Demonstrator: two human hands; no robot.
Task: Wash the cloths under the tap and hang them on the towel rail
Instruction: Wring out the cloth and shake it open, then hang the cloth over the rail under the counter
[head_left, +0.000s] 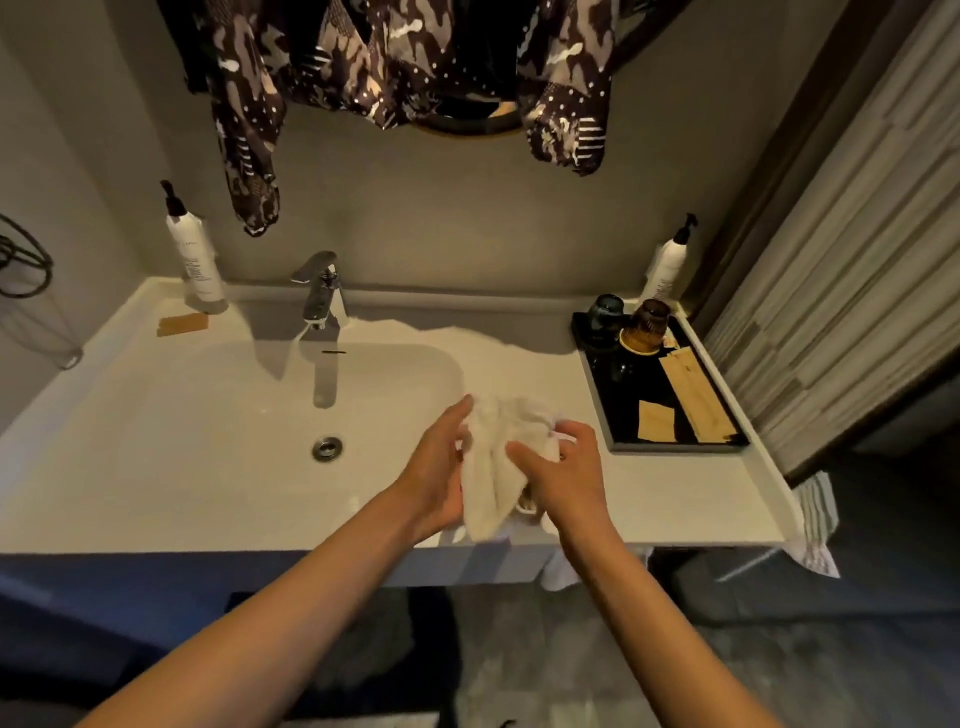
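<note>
A crumpled white cloth (491, 467) hangs between my two hands above the counter, just right of the basin (208, 441). My left hand (436, 473) presses against its left side, fingers stretched up. My right hand (558, 478) grips its right side with fingers curled on the fabric. The chrome tap (322, 291) stands at the back of the basin, with no water visible from it. A striped towel (815, 525) hangs at the counter's right end, above a metal rail (748, 564) under the counter. More white cloth (558, 571) shows below the counter edge.
A pump bottle (195, 260) stands back left and another pump bottle (670, 265) back right. A black tray (670, 395) holds upturned cups and paper packets. Patterned garments (395, 67) hang over the mirror above. The drain (327, 448) sits mid-basin.
</note>
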